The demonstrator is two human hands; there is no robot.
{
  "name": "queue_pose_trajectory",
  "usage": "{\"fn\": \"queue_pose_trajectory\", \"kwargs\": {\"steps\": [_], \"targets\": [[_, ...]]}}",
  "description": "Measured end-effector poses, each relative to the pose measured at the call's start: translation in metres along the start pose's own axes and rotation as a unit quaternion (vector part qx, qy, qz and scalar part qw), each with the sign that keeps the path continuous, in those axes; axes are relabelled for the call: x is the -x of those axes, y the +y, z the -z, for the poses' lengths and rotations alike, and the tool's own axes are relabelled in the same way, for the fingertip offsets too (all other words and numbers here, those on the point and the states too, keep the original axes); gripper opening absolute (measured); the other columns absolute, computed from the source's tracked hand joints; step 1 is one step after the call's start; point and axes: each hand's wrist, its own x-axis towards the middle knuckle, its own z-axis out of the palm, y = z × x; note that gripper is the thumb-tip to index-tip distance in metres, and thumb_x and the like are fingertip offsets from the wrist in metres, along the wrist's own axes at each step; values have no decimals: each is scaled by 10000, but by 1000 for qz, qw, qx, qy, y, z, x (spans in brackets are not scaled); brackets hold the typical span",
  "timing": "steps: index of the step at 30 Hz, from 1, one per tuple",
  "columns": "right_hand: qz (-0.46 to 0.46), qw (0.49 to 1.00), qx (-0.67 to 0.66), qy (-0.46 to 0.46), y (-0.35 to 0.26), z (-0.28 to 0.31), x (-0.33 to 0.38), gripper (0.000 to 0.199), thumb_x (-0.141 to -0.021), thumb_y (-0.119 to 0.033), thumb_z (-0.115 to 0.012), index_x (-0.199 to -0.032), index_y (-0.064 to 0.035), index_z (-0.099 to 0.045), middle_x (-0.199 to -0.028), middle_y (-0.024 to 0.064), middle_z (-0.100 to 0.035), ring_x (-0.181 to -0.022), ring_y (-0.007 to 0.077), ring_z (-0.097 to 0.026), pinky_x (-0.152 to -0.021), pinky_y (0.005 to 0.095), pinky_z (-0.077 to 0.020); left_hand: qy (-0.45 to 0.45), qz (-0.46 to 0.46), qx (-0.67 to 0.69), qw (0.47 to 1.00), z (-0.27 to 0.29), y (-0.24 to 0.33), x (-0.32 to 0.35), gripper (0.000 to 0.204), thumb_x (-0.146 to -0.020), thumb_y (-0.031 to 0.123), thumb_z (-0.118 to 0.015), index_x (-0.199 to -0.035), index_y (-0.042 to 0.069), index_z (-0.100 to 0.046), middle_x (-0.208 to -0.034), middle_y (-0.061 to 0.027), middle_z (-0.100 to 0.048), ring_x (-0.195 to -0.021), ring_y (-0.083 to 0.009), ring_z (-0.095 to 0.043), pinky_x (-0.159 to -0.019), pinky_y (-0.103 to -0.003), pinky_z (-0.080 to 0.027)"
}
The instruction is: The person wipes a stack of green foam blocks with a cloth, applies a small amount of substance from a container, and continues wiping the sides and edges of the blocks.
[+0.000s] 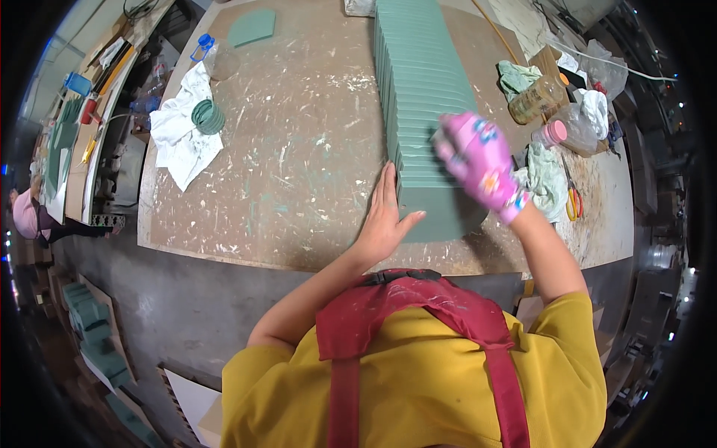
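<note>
A long row of overlapping green sheets (pixel 422 82), stepped like fanned tiles, runs away from me across the worktable (pixel 284 149). My bare left hand (pixel 382 222) lies along the near left edge of the row, fingers stretched out and thumb resting toward the nearest sheet. Over the right part of the row is my right hand (pixel 482 160), in a pink patterned glove. Its fingers are curled closed, with something small and whitish at the fingertips that I cannot make out.
At left lie a white cloth (pixel 183 127), a green coil (pixel 208 117) and a loose green sheet (pixel 252 28). Scissors (pixel 573 200), a pale green rag (pixel 547 181), a pink-capped bottle (pixel 551 133) and a jar (pixel 536 101) sit at right. A person (pixel 33 213) is far left.
</note>
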Motion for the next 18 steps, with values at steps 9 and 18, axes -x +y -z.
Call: {"fn": "queue_pose_trajectory", "kwargs": {"steps": [9,18], "targets": [[-107,994,29,18,-6,1,25,330,-781,-184,-633,-1085,-66,-579,-925,123,-613,-786,308,-620,-695,421,-500,5,-9,11,1000,-1,2,5,960,-845,276,-683,-1480,-29,-32,-1520,-276,-127,-1422,-386,-145,-1156,-430,-152],[-135,986,57,80,7,1,60,263,-824,-224,-614,-1021,-51,-588,-837,161,-585,-748,330,-605,-650,432,-489,6,21,14,1000,-3,5,3,968,-817,212,-696,-1478,-27,-30,-1516,-270,-142,-1410,-397,-171,-1153,-426,-181]]}}
